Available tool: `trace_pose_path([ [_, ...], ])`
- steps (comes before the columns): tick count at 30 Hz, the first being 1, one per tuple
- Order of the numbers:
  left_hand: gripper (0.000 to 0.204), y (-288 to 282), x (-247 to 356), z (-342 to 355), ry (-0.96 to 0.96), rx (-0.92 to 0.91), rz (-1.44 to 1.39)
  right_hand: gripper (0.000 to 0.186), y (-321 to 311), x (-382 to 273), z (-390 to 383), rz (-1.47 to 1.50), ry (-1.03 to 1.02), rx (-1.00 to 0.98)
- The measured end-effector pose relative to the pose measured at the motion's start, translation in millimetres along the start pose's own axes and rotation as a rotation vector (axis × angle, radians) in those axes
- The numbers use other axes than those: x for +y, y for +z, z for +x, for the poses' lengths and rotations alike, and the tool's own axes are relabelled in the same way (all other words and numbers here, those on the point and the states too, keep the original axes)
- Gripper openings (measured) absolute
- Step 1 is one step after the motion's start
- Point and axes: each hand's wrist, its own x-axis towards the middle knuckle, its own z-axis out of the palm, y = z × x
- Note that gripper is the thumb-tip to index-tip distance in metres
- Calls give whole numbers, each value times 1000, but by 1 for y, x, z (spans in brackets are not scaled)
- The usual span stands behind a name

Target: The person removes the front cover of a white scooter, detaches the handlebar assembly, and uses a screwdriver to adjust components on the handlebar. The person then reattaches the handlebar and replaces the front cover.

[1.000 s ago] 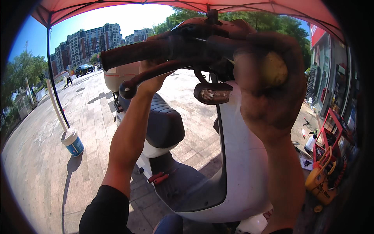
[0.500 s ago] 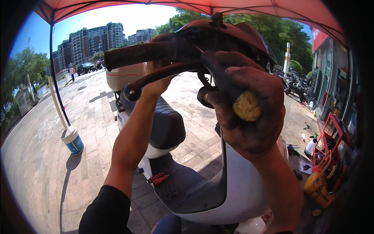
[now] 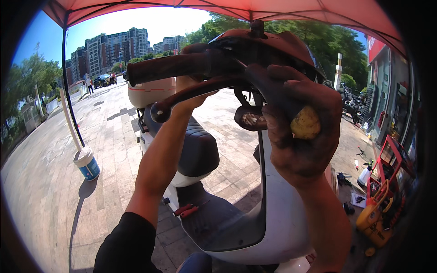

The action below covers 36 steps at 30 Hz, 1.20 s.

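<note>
My right hand (image 3: pixel 314 123) is closed around a screwdriver (image 3: pixel 306 123) with a black handle and a yellow butt end. Its thin shaft points up and left into the dark handlebar housing of a white scooter (image 3: pixel 284 200); the tip is hidden. From behind the brake lever (image 3: pixel 200 91), my left hand (image 3: pixel 193 93) wraps round the handlebar (image 3: pixel 173 67) at the inner end of its black rubber grip. The grip hides most of those fingers. A small indicator lamp (image 3: pixel 251 119) hangs below the housing, beside my right thumb.
Two red-handled tools (image 3: pixel 186 210) lie on the scooter's footboard, in front of the black seat (image 3: pixel 198 152). A bucket (image 3: pixel 86 164) holds a pole at the left. At the right stand a red rack (image 3: pixel 387 159) and a yellow wheeled machine (image 3: pixel 373 223). A red canopy (image 3: pixel 296 11) spans overhead.
My right hand and the screwdriver have shifted right relative to the handlebar, and more of the indicator lamp shows. My left hand keeps its place on the handlebar. The whole view has shifted slightly.
</note>
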Motion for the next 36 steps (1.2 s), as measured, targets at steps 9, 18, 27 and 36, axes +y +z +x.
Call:
trace_pose_path([
  [9,42,4,4,-3,-196,153,-413,30,-5,4,5,121,234,151],
  [18,38,-16,7,11,21,-23,7,32,-21,1,-5,212,185,201],
  [27,39,-16,7,15,139,2,232,32,-16,0,-15,211,219,233],
  [36,29,-14,15,18,110,20,314,31,-24,-13,-27,273,334,232],
])
